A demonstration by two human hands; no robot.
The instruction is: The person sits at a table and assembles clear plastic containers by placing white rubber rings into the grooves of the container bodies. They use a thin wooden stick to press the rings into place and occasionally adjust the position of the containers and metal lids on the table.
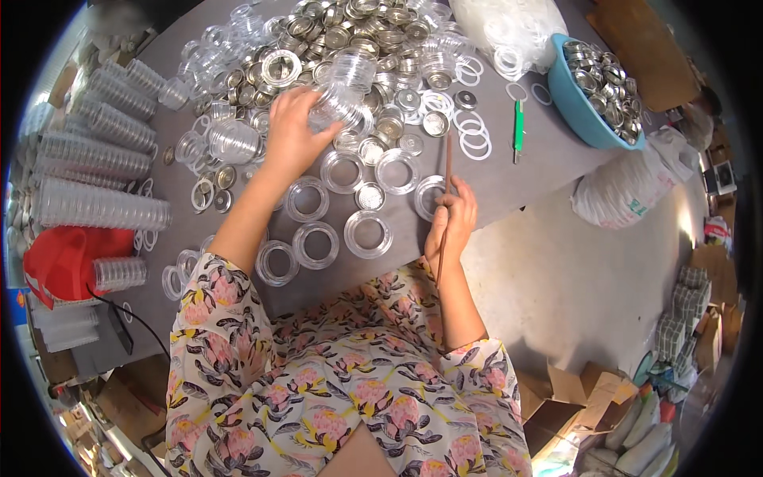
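Note:
My left hand (292, 133) reaches to the pile's near edge, its fingers closed around a short stack of clear plastic rings (337, 110). Another clear stack (354, 70) lies just beyond it. A thin brown stick (448, 159) points away from me, gripped in my right hand (453, 216). Beside those fingers lies a clear ring (427, 199), partly hidden by the hand. Several more clear rings (368, 234) are spread flat on the grey table between my arms. Among them sits a small silver metal cap (369, 195).
A big heap of metal caps (342, 32) covers the table's far side. Long clear stacks (103, 204) and a red cap-like item (67, 262) line the left. White gaskets (474, 141), a green cutter (519, 131) and a blue basin (584, 111) of metal parts stand right.

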